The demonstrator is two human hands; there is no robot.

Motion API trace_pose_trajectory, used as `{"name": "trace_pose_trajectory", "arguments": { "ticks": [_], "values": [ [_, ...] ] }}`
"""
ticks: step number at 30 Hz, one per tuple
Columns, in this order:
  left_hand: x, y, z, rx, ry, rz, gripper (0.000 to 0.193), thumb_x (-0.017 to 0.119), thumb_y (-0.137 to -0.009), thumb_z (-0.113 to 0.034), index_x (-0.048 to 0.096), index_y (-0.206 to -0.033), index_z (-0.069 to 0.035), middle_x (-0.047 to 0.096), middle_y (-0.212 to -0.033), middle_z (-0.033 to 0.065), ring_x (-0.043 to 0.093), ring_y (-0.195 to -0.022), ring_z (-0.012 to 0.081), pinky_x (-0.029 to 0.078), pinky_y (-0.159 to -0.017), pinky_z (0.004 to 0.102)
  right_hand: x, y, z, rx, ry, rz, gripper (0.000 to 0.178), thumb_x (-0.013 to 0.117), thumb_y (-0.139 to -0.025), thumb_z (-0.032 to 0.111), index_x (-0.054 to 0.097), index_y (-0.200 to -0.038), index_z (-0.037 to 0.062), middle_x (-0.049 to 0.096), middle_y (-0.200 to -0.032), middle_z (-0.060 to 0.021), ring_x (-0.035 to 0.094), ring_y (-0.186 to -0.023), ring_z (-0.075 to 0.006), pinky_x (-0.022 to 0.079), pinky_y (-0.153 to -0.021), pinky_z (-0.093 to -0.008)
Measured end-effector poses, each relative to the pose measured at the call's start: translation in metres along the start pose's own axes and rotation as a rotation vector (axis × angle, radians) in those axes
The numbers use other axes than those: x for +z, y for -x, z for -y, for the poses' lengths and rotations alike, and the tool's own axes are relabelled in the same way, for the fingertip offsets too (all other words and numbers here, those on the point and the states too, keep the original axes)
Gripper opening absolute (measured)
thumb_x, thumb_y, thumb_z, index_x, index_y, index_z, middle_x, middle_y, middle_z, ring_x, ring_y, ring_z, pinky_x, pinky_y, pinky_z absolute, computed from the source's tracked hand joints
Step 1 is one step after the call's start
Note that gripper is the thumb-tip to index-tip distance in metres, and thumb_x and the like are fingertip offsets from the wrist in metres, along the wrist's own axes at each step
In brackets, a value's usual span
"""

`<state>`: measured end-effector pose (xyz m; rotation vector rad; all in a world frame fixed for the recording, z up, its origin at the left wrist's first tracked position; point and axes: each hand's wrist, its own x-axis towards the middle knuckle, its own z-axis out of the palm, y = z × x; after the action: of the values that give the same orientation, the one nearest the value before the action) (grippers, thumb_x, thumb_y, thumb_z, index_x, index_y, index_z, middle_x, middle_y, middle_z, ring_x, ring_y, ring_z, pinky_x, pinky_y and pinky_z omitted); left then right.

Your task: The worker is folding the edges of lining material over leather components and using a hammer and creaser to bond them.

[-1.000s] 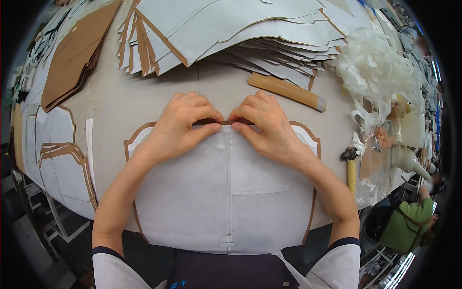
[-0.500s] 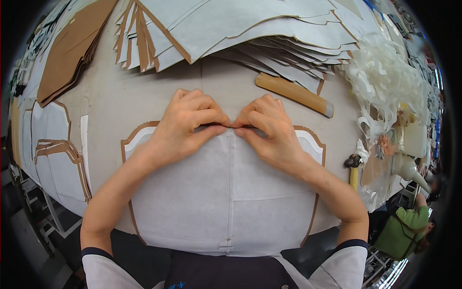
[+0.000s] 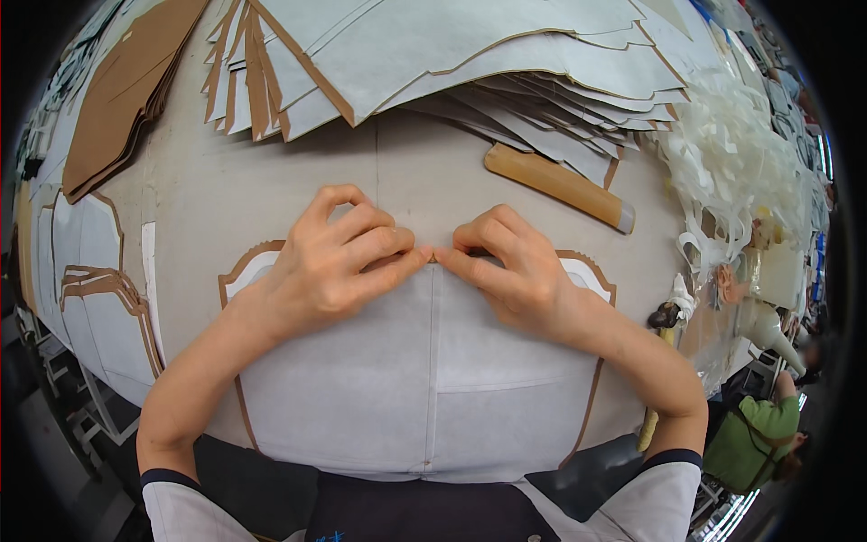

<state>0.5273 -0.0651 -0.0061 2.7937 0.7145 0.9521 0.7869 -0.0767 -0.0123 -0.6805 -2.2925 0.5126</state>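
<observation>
A large panel [image 3: 348, 388] with a pale grey backing and brown edges lies before me, a seam running down its middle. At the top of that seam, my left hand [image 3: 339, 257] pinches the panel's far edge between thumb and curled fingers. My right hand [image 3: 515, 266] grips the same edge just beside it, fingers bent and thumb pressed in. The two thumb tips nearly meet there. A small bit of brown edge shows between them. My hands and wrists cover much of the upper border on both sides.
Fanned grey-backed pieces [image 3: 488, 54] spread across the far side, a tan bar [image 3: 560, 188] with a grey end beside them. Brown pieces [image 3: 135, 81] and smaller panels [image 3: 104, 316] lie left. At right are tangled white strips [image 3: 722, 154] and a black-headed, yellow-handled tool [image 3: 666, 316]. A person in green [image 3: 759, 434] is beyond.
Both hands have shifted slightly nearer to me and rolled, the thumbs now up at the edge by the seam. My elbows have spread slightly outward.
</observation>
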Motion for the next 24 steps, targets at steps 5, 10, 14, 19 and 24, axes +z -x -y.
{"name": "trace_pose_trajectory", "arguments": {
  "ticks": [5, 10, 14, 19, 24],
  "values": [
    [-0.004, 0.005, -0.004, -0.007, -0.064, 0.012, 0.033, 0.08, -0.072, -0.01, 0.08, -0.105, -0.01, 0.071, -0.095, -0.0007, 0.066, -0.086, 0.0172, 0.052, -0.087, 0.0402, 0.0, -0.001, -0.001, -0.025, -0.014, 0.01, 0.042, 0.073, -0.067, -0.005, 0.069, -0.109, -0.0033, 0.06, -0.099, -0.0121, 0.058, -0.084, -0.0285, 0.052, -0.071, -0.0401],
    [-0.007, 0.007, -0.013, -0.059, -0.091, 0.024, 0.035, 0.08, -0.074, -0.009, 0.079, -0.109, -0.009, 0.073, -0.099, 0.0005, 0.067, -0.089, 0.0174, 0.052, -0.088, 0.0402, -0.001, -0.002, 0.002, 0.006, -0.021, 0.025, 0.043, 0.072, -0.067, -0.005, 0.069, -0.11, -0.004, 0.06, -0.101, -0.013, 0.058, -0.086, -0.0292, 0.052, -0.073, -0.0403],
    [-0.008, 0.014, -0.03, -0.059, -0.152, -0.028, 0.039, 0.079, -0.077, -0.006, 0.075, -0.117, -0.006, 0.072, -0.109, 0.0047, 0.067, -0.094, 0.0213, 0.051, -0.088, 0.041, -0.005, -0.001, 0.001, 0.006, -0.049, 0.046, 0.046, 0.072, -0.067, -0.004, 0.069, -0.112, -0.0051, 0.061, -0.103, -0.0133, 0.058, -0.088, -0.03, 0.052, -0.074, -0.0407],
    [-0.005, 0.01, -0.026, -0.223, -0.031, -0.018, 0.044, 0.079, -0.076, -0.001, 0.074, -0.119, -0.001, 0.069, -0.112, 0.009, 0.066, -0.095, 0.0251, 0.051, -0.085, 0.0414, -0.006, -0.001, -0.003, -0.047, -0.027, 0.065, 0.047, 0.073, -0.067, -0.001, 0.069, -0.114, -0.0065, 0.061, -0.105, -0.0138, 0.059, -0.089, -0.0301, 0.052, -0.075, -0.0407],
    [-0.006, 0.011, -0.024, -0.145, -0.01, 0.034, 0.043, 0.079, -0.073, 0.001, 0.076, -0.115, 0.002, 0.069, -0.11, 0.0093, 0.066, -0.094, 0.0251, 0.051, -0.08, 0.039, -0.007, 0.0, -0.004, -0.147, 0.078, 0.074, 0.045, 0.072, -0.072, 0.004, 0.069, -0.114, -0.0112, 0.062, -0.107, -0.0144, 0.061, -0.093, -0.0297, 0.052, -0.075, -0.0401]
  ]
}}
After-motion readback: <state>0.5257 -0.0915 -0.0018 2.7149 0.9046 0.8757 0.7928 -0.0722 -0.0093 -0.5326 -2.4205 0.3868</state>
